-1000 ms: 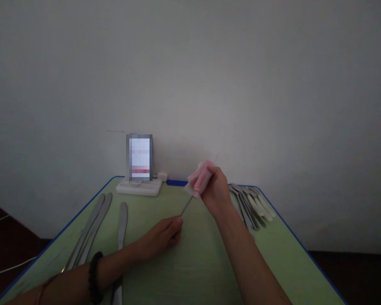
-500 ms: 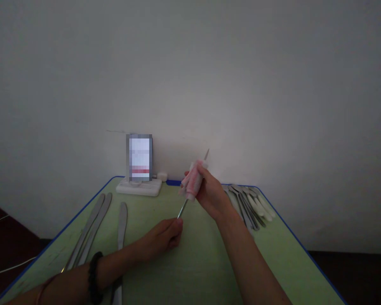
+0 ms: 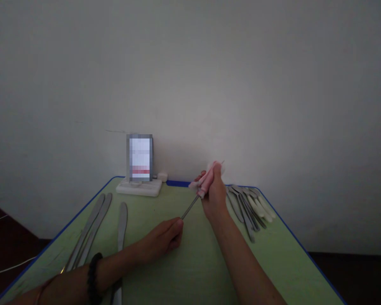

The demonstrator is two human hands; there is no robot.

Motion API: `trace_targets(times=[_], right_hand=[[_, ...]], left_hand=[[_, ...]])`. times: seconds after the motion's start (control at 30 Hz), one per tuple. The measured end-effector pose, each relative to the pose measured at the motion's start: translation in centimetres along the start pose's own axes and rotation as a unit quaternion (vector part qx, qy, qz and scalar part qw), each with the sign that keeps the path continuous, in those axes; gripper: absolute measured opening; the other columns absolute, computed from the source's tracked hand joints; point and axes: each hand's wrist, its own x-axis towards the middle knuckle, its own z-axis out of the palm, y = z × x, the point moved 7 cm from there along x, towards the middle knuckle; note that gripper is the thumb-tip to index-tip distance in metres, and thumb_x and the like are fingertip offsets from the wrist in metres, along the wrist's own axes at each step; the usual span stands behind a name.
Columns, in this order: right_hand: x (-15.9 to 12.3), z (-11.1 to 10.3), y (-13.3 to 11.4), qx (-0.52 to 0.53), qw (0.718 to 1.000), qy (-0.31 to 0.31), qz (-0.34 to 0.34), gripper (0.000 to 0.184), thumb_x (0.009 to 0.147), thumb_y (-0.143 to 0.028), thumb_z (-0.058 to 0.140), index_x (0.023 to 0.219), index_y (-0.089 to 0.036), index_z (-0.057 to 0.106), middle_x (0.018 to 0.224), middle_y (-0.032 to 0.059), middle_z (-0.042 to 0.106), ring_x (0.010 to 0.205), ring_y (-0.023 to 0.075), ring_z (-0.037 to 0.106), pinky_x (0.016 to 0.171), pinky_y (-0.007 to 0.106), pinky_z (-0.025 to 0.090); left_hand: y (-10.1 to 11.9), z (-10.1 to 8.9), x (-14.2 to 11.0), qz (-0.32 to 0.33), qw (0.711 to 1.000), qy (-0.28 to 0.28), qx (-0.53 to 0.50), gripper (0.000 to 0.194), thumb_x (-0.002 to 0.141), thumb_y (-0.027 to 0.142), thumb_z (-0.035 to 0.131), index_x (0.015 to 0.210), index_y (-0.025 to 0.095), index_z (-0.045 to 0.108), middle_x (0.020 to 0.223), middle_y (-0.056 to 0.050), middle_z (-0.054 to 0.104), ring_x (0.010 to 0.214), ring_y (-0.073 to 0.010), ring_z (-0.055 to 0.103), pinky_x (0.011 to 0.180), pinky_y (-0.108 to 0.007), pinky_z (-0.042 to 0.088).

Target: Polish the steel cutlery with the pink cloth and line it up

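Note:
My left hand (image 3: 164, 237) rests on the green table (image 3: 197, 267) and pinches the near end of a thin metal utensil (image 3: 190, 207). That utensil slants up to the right. My right hand (image 3: 214, 195) is closed around a pink cloth (image 3: 208, 180) wrapped over the utensil's far part. A black bead bracelet (image 3: 94, 277) sits on my left wrist.
Three table knives (image 3: 95, 228) lie at the left of the table. A pile of several spoons and other cutlery (image 3: 249, 203) lies at the right, just beyond my right hand. A small card in a white stand (image 3: 139, 186) is at the back edge by the wall.
My right hand slid the pink cloth down the utensil toward my left hand, then back up and to the right. The left hand stayed put.

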Motion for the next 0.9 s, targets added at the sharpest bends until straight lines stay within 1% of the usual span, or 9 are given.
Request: trace_targets(times=[0.07,0.13,0.23,0.33,0.43,0.5,0.6,0.73,0.9], right_hand=[[-0.9,0.6,1.8,-0.015,1.0,0.011,0.016,0.055,0.073,-0.072,0.05,0.058,-0.02,0.051,0.043,-0.0033,0.05,0.042,0.0095,0.048,0.048,0.023,0.044],[-1.9,1.7,3.9,-0.056,0.997,-0.02,0.058,0.057,0.072,-0.073,0.05,0.054,-0.019,0.051,0.038,-0.0039,0.047,0.037,0.0092,0.045,0.044,0.023,0.041],[-2.6,2.4,5.2,-0.1,0.991,-0.032,0.078,0.054,0.071,-0.07,0.053,0.057,-0.017,0.056,0.041,-0.0033,0.052,0.036,0.0092,0.045,0.04,0.023,0.04],[-2.2,2.0,3.7,-0.085,0.994,-0.012,0.061,0.05,0.073,-0.065,0.056,0.062,-0.016,0.059,0.048,-0.0013,0.059,0.04,0.0099,0.051,0.042,0.023,0.042],[-1.1,1.0,0.2,-0.032,0.999,0.025,0.006,0.046,0.076,-0.061,0.056,0.066,-0.016,0.059,0.051,-0.0013,0.06,0.043,0.0096,0.053,0.043,0.021,0.044],[-0.6,0.2,-2.2,0.018,0.998,0.047,-0.027,0.042,0.077,-0.058,0.057,0.066,-0.017,0.056,0.052,-0.0031,0.059,0.044,0.0092,0.054,0.045,0.021,0.046],[-0.2,-0.2,-4.4,0.06,0.996,0.04,-0.049,0.041,0.078,-0.057,0.056,0.065,-0.018,0.052,0.049,-0.0057,0.053,0.041,0.0081,0.05,0.04,0.02,0.043],[-0.3,-0.1,-4.7,0.083,0.994,0.035,-0.061,0.04,0.077,-0.057,0.057,0.069,-0.019,0.05,0.05,-0.0076,0.051,0.039,0.0075,0.048,0.036,0.019,0.04],[-0.6,0.9,-1.9,0.019,0.998,0.031,-0.053,0.049,0.075,-0.066,0.054,0.065,-0.018,0.051,0.048,-0.0065,0.05,0.037,0.0071,0.046,0.036,0.02,0.043]], left_hand=[[-0.7,0.0,0.3,-0.006,0.999,0.01,-0.033,0.055,0.085,0.07,0.023,0.062,0.022,0.037,0.055,0.006,0.035,0.051,-0.0103,0.031,0.052,-0.026,0.031],[-1.3,0.0,0.5,-0.023,0.997,0.02,-0.072,0.055,0.082,0.074,0.025,0.064,0.023,0.033,0.054,0.008,0.031,0.048,-0.0095,0.027,0.047,-0.025,0.027],[-1.4,0.1,0.6,-0.038,0.996,0.017,-0.081,0.055,0.078,0.076,0.026,0.065,0.023,0.031,0.054,0.009,0.029,0.047,-0.0093,0.026,0.044,-0.024,0.024],[-0.4,0.2,0.3,-0.017,1.0,0.009,-0.015,0.052,0.083,0.07,0.022,0.064,0.023,0.034,0.055,0.007,0.033,0.05,-0.0105,0.029,0.05,-0.026,0.029],[0.5,0.3,-0.1,0.01,0.998,-0.004,0.062,0.049,0.089,0.06,0.021,0.063,0.022,0.037,0.058,0.005,0.038,0.056,-0.0122,0.035,0.059,-0.028,0.034],[0.6,0.4,-0.3,0.016,0.996,-0.02,0.086,0.046,0.09,0.055,0.022,0.064,0.022,0.037,0.06,0.004,0.038,0.058,-0.0128,0.036,0.062,-0.028,0.034],[0.2,0.4,-0.4,0.017,0.995,-0.035,0.09,0.042,0.091,0.052,0.023,0.066,0.022,0.037,0.062,0.004,0.039,0.059,-0.013,0.037,0.062,-0.028,0.035],[-0.2,0.2,-0.4,0.027,0.996,-0.044,0.079,0.043,0.092,0.052,0.022,0.066,0.022,0.038,0.062,0.004,0.039,0.059,-0.0128,0.037,0.062,-0.027,0.035],[-0.1,0.2,-0.2,0.026,0.997,-0.03,0.064,0.046,0.092,0.056,0.022,0.066,0.021,0.038,0.062,0.005,0.038,0.058,-0.0124,0.036,0.062,-0.027,0.035]])
